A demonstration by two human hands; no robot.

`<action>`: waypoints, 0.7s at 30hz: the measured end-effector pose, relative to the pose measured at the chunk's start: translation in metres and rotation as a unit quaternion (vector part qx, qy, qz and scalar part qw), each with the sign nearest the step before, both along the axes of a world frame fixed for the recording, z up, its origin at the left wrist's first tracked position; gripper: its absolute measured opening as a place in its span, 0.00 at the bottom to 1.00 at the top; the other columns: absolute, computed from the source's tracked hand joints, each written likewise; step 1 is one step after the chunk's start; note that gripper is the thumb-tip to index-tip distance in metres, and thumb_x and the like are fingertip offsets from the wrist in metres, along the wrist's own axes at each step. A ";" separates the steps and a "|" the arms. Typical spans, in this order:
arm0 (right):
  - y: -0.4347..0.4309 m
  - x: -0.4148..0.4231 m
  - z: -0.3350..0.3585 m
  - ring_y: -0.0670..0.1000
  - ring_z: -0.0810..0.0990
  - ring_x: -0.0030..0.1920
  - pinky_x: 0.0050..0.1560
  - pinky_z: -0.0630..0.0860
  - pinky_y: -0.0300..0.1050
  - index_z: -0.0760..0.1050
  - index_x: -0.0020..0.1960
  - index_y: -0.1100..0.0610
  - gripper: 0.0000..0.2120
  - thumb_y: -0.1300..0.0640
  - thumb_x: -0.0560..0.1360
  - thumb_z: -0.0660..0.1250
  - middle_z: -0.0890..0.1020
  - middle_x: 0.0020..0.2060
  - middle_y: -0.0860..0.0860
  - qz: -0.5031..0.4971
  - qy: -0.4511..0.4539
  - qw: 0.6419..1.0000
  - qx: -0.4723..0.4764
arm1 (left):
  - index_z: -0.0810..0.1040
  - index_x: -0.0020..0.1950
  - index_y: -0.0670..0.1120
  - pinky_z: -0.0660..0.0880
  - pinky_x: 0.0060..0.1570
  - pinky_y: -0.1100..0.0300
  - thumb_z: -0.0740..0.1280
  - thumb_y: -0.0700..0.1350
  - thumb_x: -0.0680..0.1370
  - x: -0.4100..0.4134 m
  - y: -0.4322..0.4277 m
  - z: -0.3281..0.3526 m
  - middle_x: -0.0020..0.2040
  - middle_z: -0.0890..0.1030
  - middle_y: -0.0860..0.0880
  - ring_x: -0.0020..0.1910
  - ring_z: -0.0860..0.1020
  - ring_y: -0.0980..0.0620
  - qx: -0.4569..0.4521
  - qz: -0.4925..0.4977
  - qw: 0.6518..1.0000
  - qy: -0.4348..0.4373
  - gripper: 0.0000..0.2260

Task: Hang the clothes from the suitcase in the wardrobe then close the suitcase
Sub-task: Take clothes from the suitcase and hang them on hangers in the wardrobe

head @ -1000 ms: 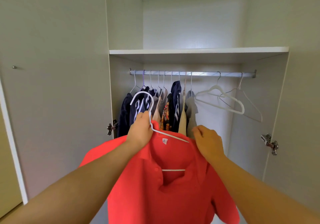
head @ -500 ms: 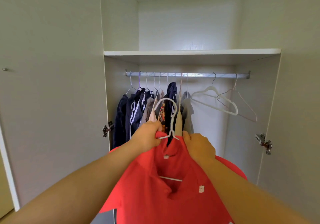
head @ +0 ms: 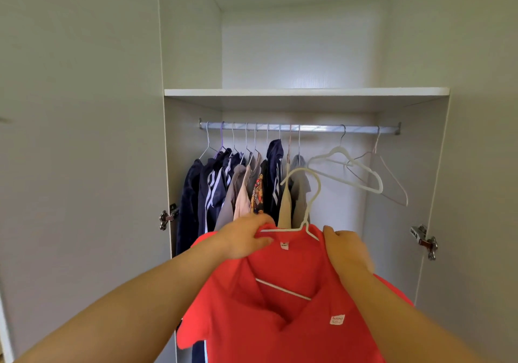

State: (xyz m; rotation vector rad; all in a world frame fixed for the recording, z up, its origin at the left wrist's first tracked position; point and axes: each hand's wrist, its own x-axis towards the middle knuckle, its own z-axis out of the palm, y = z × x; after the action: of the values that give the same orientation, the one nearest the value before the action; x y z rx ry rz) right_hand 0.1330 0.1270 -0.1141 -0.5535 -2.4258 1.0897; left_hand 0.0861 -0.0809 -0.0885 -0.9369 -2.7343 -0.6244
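Observation:
A red polo shirt (head: 283, 306) sits on a white hanger (head: 311, 194) held up in front of the open wardrobe. My left hand (head: 246, 239) grips the shirt's left shoulder and the hanger arm. My right hand (head: 347, 250) grips the right shoulder of the shirt. The hanger's hook points up, below the metal rail (head: 316, 128) and apart from it. Several dark and light garments (head: 238, 189) hang on the rail's left half. The suitcase is out of view.
Two bare hangers, a white one (head: 350, 175) and a thin pale one (head: 392, 177), hang on the rail's right part. A shelf (head: 305, 92) runs above the rail. Wardrobe doors stand open at both sides, with hinges at left (head: 168, 217) and right (head: 424, 240).
The shirt and hanger have moved right and up toward the rail. The hook has turned to stand upright. Both hands keep their hold on the shoulders.

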 end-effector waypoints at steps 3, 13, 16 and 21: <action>0.005 -0.002 -0.001 0.50 0.73 0.33 0.38 0.68 0.43 0.74 0.33 0.57 0.22 0.48 0.79 0.54 0.76 0.30 0.52 0.016 0.010 1.000 -0.008 | 0.77 0.57 0.46 0.73 0.53 0.55 0.62 0.47 0.79 -0.001 0.008 -0.005 0.50 0.80 0.48 0.51 0.77 0.50 0.025 0.010 1.000 0.000 0.09; 0.039 0.001 0.011 0.52 0.71 0.33 0.40 0.67 0.44 0.63 0.28 0.55 0.24 0.45 0.79 0.53 0.70 0.29 0.51 0.011 -0.018 1.000 -0.016 | 0.67 0.43 0.49 0.71 0.50 0.53 0.65 0.44 0.76 0.003 0.045 0.001 0.47 0.73 0.51 0.50 0.73 0.48 0.134 0.124 0.970 0.158 0.07; 0.054 0.004 0.009 0.56 0.73 0.40 0.45 0.69 0.46 0.64 0.30 0.54 0.22 0.43 0.78 0.54 0.72 0.34 0.52 -0.007 -0.046 0.999 -0.029 | 0.69 0.42 0.50 0.74 0.50 0.50 0.63 0.37 0.74 -0.002 0.054 0.011 0.48 0.74 0.47 0.53 0.74 0.44 0.064 0.128 0.984 0.110 0.08; 0.074 0.016 0.001 0.56 0.74 0.42 0.45 0.69 0.46 0.65 0.32 0.54 0.21 0.41 0.77 0.56 0.75 0.41 0.55 -0.018 -0.067 0.997 -0.043 | 0.69 0.58 0.40 0.73 0.50 0.49 0.56 0.35 0.77 0.004 0.064 0.012 0.56 0.76 0.39 0.55 0.76 0.39 -0.034 0.233 0.972 0.026 0.11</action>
State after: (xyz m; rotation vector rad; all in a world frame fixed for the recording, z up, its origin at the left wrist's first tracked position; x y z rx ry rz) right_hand 0.1490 0.2007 -0.1128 -0.7165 -2.4798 1.1821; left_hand 0.0898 -0.0166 -0.0763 -0.2893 -2.7920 -0.4100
